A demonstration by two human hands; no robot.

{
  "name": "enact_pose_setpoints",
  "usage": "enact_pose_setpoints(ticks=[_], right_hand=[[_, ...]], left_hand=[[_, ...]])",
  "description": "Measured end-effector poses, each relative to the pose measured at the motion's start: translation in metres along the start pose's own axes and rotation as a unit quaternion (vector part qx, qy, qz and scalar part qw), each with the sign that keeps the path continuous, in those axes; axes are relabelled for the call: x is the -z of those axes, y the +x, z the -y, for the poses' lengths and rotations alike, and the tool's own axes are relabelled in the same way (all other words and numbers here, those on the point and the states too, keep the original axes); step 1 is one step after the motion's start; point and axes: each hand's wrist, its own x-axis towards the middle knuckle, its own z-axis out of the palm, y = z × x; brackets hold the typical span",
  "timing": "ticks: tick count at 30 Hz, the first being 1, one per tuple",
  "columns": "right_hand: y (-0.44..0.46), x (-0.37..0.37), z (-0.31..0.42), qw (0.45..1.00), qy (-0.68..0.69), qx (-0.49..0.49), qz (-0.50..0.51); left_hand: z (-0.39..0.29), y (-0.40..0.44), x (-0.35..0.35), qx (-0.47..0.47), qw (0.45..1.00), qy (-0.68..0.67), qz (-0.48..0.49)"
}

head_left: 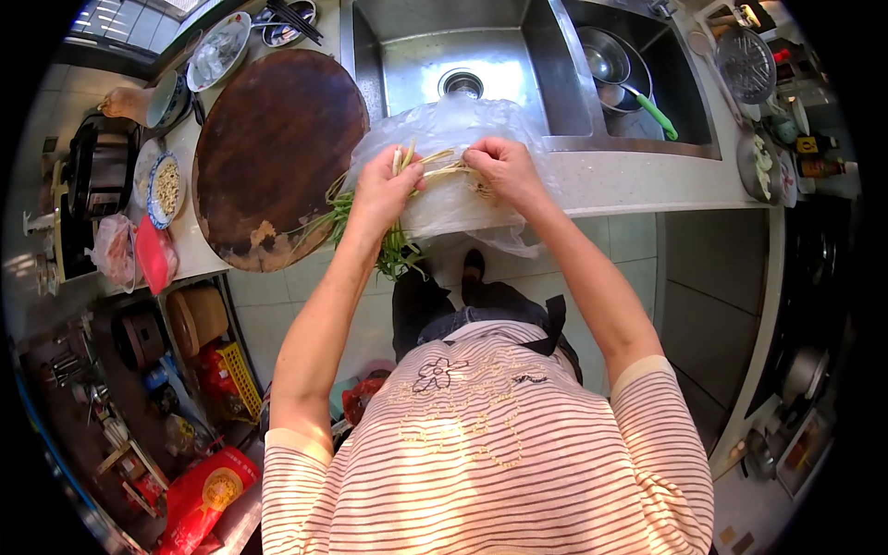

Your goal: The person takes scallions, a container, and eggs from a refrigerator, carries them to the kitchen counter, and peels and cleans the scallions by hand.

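Note:
My left hand (375,194) is closed around a small bunch of scallions (398,255), their green leaves hanging below the fist over the counter's front edge. Pale stalk ends poke out above its thumb. With thumb and fingertips pinched, my right hand (507,170) grips the yellowish, stringy ends of the same stalks. Thin strands stretch between the two hands. Beneath both lies a clear plastic bag (444,211), spread on the counter and drooping over its edge. Some brownish root-like bits show on the bag under my right hand.
A round wooden chopping board (277,153) lies left of my hands. Behind them is a steel sink (398,69); its right basin holds a green-handled pan (606,57). Further left stand a plate of pale pieces (166,190), a bowl (168,100) and a cooker (104,166).

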Motion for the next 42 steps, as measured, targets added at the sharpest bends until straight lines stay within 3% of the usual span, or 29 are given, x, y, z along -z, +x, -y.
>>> enact_pose_setpoints(ticks=[3, 11, 13, 15, 18, 21, 22, 24, 27, 30, 33, 39, 42], right_hand=[[-0.001, -0.009, 0.003, 0.996, 0.079, 0.039, 0.032], [-0.002, -0.006, 0.005, 0.984, -0.129, 0.111, 0.06], [0.0, 0.001, 0.004, 0.97, -0.199, 0.132, 0.038], [0.0, 0.014, -0.001, 0.953, -0.269, 0.139, -0.006], [0.001, 0.018, -0.002, 0.926, -0.312, 0.211, -0.027], [-0.005, 0.008, 0.01, 0.87, -0.4, 0.289, -0.023], [-0.003, 0.006, 0.007, 0.858, -0.423, 0.292, -0.014], [0.003, 0.003, -0.002, 0.833, -0.468, 0.296, 0.005], [0.003, 0.007, -0.004, 0.849, -0.435, 0.299, 0.011], [0.005, 0.01, -0.004, 0.863, -0.373, 0.342, 0.006], [0.005, 0.009, -0.002, 0.889, -0.366, 0.273, 0.035], [0.011, 0.013, -0.011, 0.945, -0.213, 0.214, 0.122], [0.009, 0.013, -0.006, 0.976, -0.137, 0.073, 0.15]], left_hand=[[-0.003, 0.001, -0.006, 0.015, 1.0, 0.005, 0.017], [-0.003, 0.002, 0.002, 0.044, 0.991, 0.099, 0.08], [0.005, 0.004, 0.013, 0.059, 0.994, 0.093, 0.017], [0.004, 0.006, 0.029, 0.053, 0.992, 0.11, -0.031], [-0.001, 0.005, 0.032, 0.061, 0.992, 0.111, -0.021], [0.003, 0.0, 0.007, -0.012, 0.99, 0.139, -0.015], [0.004, 0.001, 0.003, 0.014, 0.981, 0.193, 0.013], [0.001, 0.002, -0.012, -0.022, 0.905, 0.425, -0.012], [0.014, 0.015, -0.009, 0.053, 0.946, 0.317, -0.028], [0.018, 0.022, 0.002, 0.056, 0.986, 0.159, 0.003], [0.018, 0.026, 0.01, 0.049, 0.991, 0.118, 0.031], [0.026, 0.032, 0.017, 0.017, 0.991, 0.129, 0.028], [0.022, 0.03, 0.017, -0.008, 0.983, 0.182, 0.012]])
